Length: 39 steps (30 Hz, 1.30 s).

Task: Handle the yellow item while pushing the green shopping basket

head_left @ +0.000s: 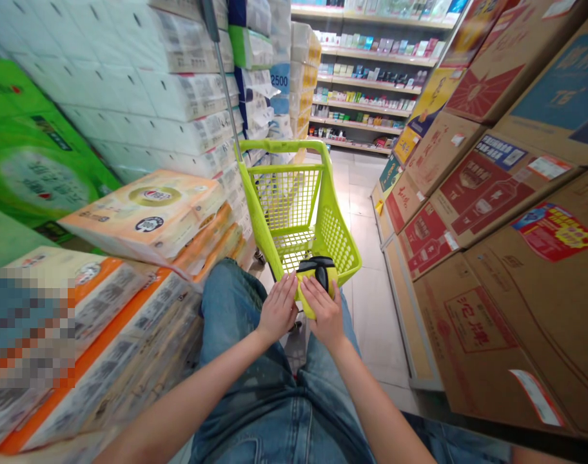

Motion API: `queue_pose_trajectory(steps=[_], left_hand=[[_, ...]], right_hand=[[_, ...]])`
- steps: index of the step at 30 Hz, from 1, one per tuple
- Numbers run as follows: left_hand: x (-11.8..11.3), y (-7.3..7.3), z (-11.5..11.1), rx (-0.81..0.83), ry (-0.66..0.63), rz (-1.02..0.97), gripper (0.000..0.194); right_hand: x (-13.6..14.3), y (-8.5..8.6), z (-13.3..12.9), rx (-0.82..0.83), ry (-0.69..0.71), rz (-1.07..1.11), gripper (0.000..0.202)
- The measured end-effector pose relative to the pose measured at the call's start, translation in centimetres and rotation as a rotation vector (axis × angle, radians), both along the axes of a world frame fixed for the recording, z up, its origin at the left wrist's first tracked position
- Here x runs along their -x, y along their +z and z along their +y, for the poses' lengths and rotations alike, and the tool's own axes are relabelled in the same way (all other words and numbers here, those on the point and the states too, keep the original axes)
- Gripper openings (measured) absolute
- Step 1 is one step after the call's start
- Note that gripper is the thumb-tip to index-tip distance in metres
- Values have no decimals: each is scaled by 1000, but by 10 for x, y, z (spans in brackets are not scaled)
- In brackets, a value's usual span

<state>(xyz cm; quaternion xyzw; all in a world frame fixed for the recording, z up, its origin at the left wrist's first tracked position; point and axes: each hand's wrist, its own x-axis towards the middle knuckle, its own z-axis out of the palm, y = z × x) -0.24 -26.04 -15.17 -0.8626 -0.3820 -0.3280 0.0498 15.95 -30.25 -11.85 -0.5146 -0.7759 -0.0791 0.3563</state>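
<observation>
A yellow-green plastic shopping cart (340, 241) with lattice walls stands in front of my knees, and its basket is largely see-through. At its near edge is a yellow and black item (324, 265) with a dark, strap-like upper surface; I cannot make out its kind. My right hand (325, 309) lies over the item, fingers closed together across its front, thumb hidden. My left hand (278, 309) is closed at the item's left side, with fingertips against its edge and the thumb out of sight. A long grey metal rod (224, 84) rises from the cart's far left corner.
Wrapped tissue packs (144, 212) are piled on my left, beside tall white stacks. Cardboard cartons (526, 309) line the right side on a low base. A tiled floor (371, 290) runs between them toward shelves (371, 84) of small boxes. My jeans-covered legs flank the hands.
</observation>
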Motion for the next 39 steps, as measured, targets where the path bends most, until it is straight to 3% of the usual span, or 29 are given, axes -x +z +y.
queue_pose_trajectory(steps=[3, 6, 8, 10, 13, 17, 20, 23, 27, 30, 32, 34, 36, 39], left_hand=[[1, 1, 0, 8, -1, 21, 83], [0, 0, 1, 10, -5, 14, 84], [-1, -1, 2, 6, -5, 8, 83], [-2, -2, 2, 2, 1, 4, 83], [-5, -3, 1, -4, 11, -14, 84], [-5, -3, 0, 0, 8, -23, 83], [-2, -3, 0, -8, -12, -32, 82], [2, -4, 2, -31, 1, -17, 82], [4, -6, 4, -44, 13, 29, 82], [4, -7, 4, -47, 20, 38, 82], [3, -7, 3, -52, 26, 38, 81], [2, -7, 3, -56, 28, 36, 81], [2, -8, 2, -63, 26, 28, 82], [2, -8, 2, -77, 24, 5, 82]], right_hand=[[-54, -3, 6, -52, 62, -83, 62], [-104, -7, 15, -78, -65, -70, 63], [-121, -9, 21, -84, -172, -25, 64], [-117, -11, 25, -112, -273, 39, 65], [-77, -13, 21, -154, -374, 112, 67], [0, -7, 7, -85, -220, 107, 62], [29, -2, 1, -45, -123, 88, 58], [11, 0, 3, -24, -19, -22, 57], [-61, -2, 9, -77, 132, -171, 57], [-114, -4, 15, -104, -7, -122, 57], [-131, -6, 18, -104, -120, -75, 58], [-127, -8, 19, -122, -223, -25, 59], [-103, -9, 18, -152, -288, 32, 60], [-44, -8, 11, -135, -202, 78, 63]])
